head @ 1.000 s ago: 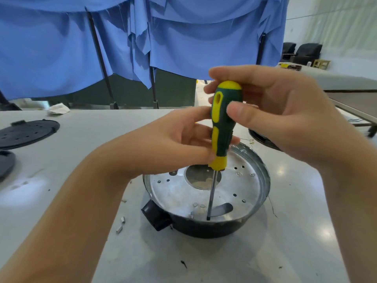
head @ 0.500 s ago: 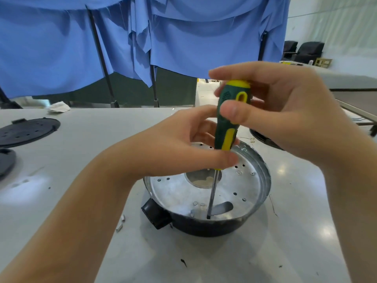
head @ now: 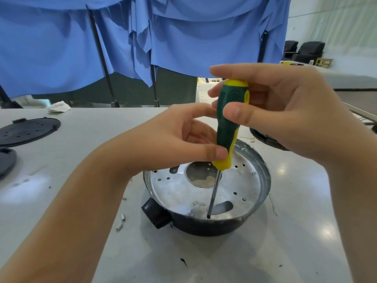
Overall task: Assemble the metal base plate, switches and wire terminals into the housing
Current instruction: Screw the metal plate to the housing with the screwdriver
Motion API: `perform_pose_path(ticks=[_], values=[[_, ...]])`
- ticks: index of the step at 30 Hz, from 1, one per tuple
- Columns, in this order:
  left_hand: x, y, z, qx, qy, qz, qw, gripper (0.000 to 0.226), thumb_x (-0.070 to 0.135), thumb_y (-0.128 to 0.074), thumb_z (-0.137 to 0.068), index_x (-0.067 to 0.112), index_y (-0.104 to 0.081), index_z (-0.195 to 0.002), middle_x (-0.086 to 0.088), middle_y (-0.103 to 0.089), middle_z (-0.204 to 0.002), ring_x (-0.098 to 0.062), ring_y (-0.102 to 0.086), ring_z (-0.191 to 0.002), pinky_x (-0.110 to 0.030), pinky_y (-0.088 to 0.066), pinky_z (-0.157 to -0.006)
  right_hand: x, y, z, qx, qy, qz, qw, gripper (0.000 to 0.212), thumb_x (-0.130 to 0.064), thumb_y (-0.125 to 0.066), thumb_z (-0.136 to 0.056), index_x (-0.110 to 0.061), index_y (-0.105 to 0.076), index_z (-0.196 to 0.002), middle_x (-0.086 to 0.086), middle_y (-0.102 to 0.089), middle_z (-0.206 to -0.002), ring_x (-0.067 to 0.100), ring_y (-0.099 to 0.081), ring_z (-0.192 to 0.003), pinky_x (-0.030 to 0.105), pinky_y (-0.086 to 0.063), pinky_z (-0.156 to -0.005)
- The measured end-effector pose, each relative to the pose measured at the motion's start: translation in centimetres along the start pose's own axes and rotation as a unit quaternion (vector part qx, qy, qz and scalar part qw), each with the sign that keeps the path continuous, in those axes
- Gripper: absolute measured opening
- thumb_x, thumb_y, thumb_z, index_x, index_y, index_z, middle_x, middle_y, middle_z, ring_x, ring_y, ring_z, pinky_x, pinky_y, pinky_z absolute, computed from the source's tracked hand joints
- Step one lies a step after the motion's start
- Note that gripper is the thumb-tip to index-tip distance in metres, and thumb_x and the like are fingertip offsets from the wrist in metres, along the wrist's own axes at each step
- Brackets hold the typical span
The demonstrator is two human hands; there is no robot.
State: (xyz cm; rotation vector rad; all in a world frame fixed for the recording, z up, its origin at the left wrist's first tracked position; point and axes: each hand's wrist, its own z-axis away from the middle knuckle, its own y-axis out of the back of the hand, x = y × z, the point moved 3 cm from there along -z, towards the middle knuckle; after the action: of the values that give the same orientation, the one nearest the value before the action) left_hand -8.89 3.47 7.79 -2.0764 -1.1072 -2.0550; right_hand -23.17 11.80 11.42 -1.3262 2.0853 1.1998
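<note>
Both hands are on the screwdriver [head: 227, 127], which stands nearly upright with its tip planted at the near rim of the metal base plate [head: 208, 186]. The plate sits inside the black housing [head: 204, 226], which rests on the tabletop [head: 295, 231] toward the middle of its near half. The right hand [head: 285, 111] has its grip closed around the upper handle, thumb pressed across the front and fingers curled behind the yellow cap. The left hand [head: 179, 144] pinches the lower handle just above the yellow collar, thumb in front and fingers behind.

Compared with a second ago, the handle has rotated: the yellow stripe that faced the camera has swung round to the right side, and green now faces front. The right thumb has slid lower on the handle, while the tip has stayed at the same spot on the plate. This suggests a screw is being driven at that point, fastening the plate to the housing, though the screw head itself is hidden by the tip.

Small loose fasteners [head: 197, 205] lie on the plate just beside the shaft, and a few bits of hardware [head: 120, 222] lie on the tabletop to the left of the housing. Probably more holes remain to be fastened.
</note>
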Motion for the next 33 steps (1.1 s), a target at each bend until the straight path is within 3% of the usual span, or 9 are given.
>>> perform_pose_path(ticks=[5, 9, 13, 18, 20, 23, 27, 31, 33], values=[[-2.2, 0.5, 0.6, -0.142, 0.127, -0.222, 0.956, 0.048, 0.054, -0.082, -0.063, 0.059, -0.054, -0.102, 0.033, -0.061, -0.105, 0.012, -0.059, -0.097, -0.026, -0.050, -0.091, 0.0, -0.5, -0.1, -0.016, 0.011, 0.043, 0.999, 0.034, -0.022, -0.058, -0.087, -0.029, -0.059, -0.121, -0.002, -0.068, -0.101, 0.013, -0.064, -0.103, 0.026, -0.052, -0.090], [-3.9, -0.3, 0.6, -0.230, 0.249, -0.283, 0.897, 0.044, 0.054, -0.084, -0.061, 0.042, -0.063, -0.098, 0.029, -0.067, -0.088, 0.011, -0.062, -0.081, -0.020, -0.050, -0.079, -0.2, -0.1, 0.0, -0.059, -0.003, 0.005, 0.998, 0.042, -0.011, -0.047, -0.089, -0.026, -0.054, -0.128, -0.007, -0.067, -0.115, 0.007, -0.061, -0.112, 0.018, -0.048, -0.092], [-4.2, -0.7, 0.5, -0.252, 0.249, -0.277, 0.893, 0.029, 0.049, -0.082, -0.066, 0.030, -0.071, -0.084, 0.016, -0.073, -0.082, 0.000, -0.068, -0.079, -0.027, -0.055, -0.082, 0.0, 0.0, 0.0, -0.013, 0.006, 0.042, 0.999, 0.028, -0.025, -0.066, -0.083, -0.031, -0.064, -0.110, -0.001, -0.068, -0.094, 0.013, -0.068, -0.090, 0.027, -0.055, -0.083], [-4.3, -0.8, 1.3, -0.235, 0.232, -0.268, 0.905, 0.021, 0.048, -0.079, -0.071, 0.031, -0.074, -0.082, 0.019, -0.073, -0.078, 0.002, -0.067, -0.080, -0.028, -0.053, -0.088, -1.3, 0.9, -0.8, 0.017, -0.010, 0.303, 0.953, 0.036, -0.063, -0.059, -0.075, -0.029, -0.053, -0.088, -0.006, -0.058, -0.074, 0.009, -0.057, -0.071, 0.025, -0.050, -0.061], [-4.5, -0.9, 1.9, -0.213, 0.221, -0.277, 0.910, 0.020, 0.053, -0.076, -0.072, 0.036, -0.073, -0.083, 0.021, -0.071, -0.079, 0.005, -0.064, -0.077, -0.026, -0.053, -0.083, -2.4, 0.4, -1.6, -0.033, 0.011, 0.424, 0.905, 0.041, -0.067, -0.046, -0.078, -0.026, -0.047, -0.085, -0.007, -0.051, -0.070, 0.011, -0.050, -0.065, 0.027, -0.040, -0.054], [-5.0, -1.1, 3.1, -0.172, 0.199, -0.262, 0.929, 0.018, 0.056, -0.070, -0.076, 0.039, -0.072, -0.083, 0.017, -0.070, -0.081, 0.002, -0.063, -0.075, -0.029, -0.055, -0.081, -3.0, -0.8, -2.2, -0.151, 0.004, 0.548, 0.822, 0.044, -0.061, -0.023, -0.084, -0.028, -0.047, -0.102, -0.011, -0.046, -0.093, 0.012, -0.046, -0.075, 0.028, -0.036, -0.063], [-5.8, -1.8, 4.7, -0.093, 0.164, -0.228, 0.955, 0.018, 0.054, -0.067, -0.080, 0.036, -0.070, -0.081, 0.011, -0.069, -0.080, -0.003, -0.061, -0.071, -0.029, -0.054, -0.074, -3.3, -0.5, -2.4, -0.279, -0.116, 0.448, 0.841, 0.043, -0.025, -0.034, -0.100, -0.042, -0.028, -0.139, -0.023, -0.029, -0.127, 0.004, -0.038, -0.102, 0.022, -0.031, -0.086], [-6.2, -2.2, 5.5, -0.031, 0.140, -0.226, 0.964, 0.020, 0.052, -0.068, -0.081, 0.032, -0.069, -0.081, 0.014, -0.067, -0.079, -0.002, -0.060, -0.075, -0.031, -0.053, -0.077, -4.7, -0.2, -3.4, -0.280, -0.097, 0.463, 0.835, 0.023, -0.039, -0.044, -0.095, -0.044, -0.050, -0.116, -0.025, -0.053, -0.098, 0.006, -0.053, -0.089, 0.025, -0.042, -0.074], [-6.3, -2.3, 5.7, -0.017, 0.136, -0.222, 0.965, 0.020, 0.052, -0.068, -0.080, 0.031, -0.069, -0.080, 0.013, -0.067, -0.079, -0.001, -0.060, -0.074, -0.031, -0.053, -0.076, -5.1, -0.4, -4.0, -0.256, -0.096, 0.516, 0.812, 0.041, -0.062, -0.036, -0.081, -0.030, -0.059, -0.094, -0.012, -0.061, -0.075, 0.008, -0.056, -0.069, 0.026, -0.045, -0.062]])
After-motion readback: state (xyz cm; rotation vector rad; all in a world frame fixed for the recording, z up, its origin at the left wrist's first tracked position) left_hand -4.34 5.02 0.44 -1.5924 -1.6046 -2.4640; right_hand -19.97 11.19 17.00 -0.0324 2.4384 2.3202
